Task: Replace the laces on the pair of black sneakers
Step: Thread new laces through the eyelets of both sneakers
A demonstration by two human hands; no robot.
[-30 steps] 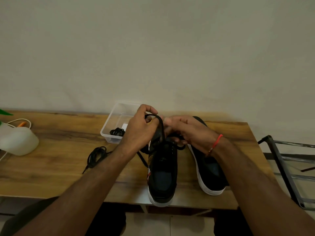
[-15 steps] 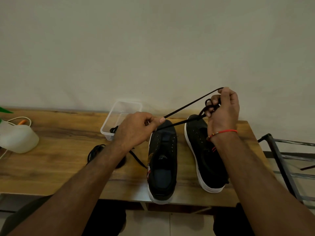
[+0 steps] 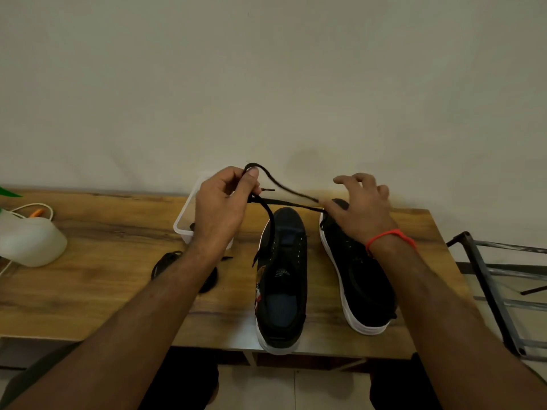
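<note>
Wooden table [image 3: 88,279] is carrying everything here, and going from the left a white rounded container [image 3: 29,242] is sitting near the edge, then a coiled black lace [image 3: 167,263] is lying loose on the wood, partly hidden by the left forearm, with a clear plastic tub [image 3: 185,220] just behind it. Next, the left hand [image 3: 219,208] is hovering above the tub's near corner, its thumb and fingers curling round a black shoelace [image 3: 291,204] and pinching it so that a loop is standing up over the thumb and one tip is poking out to the right. That lace is stretching across to the right hand [image 3: 359,211], which is pinching it low down while its other fingers are spreading loosely; another strand is drooping to the left sneaker [image 3: 281,279]. The right sneaker [image 3: 358,279] is standing just beside it, partly under the right wrist. Judging by this, a lace is being handled at the left shoe, whether coming out or going in I cannot tell; the next move is calling for sorting the loop and guiding a tip cleanly
</note>
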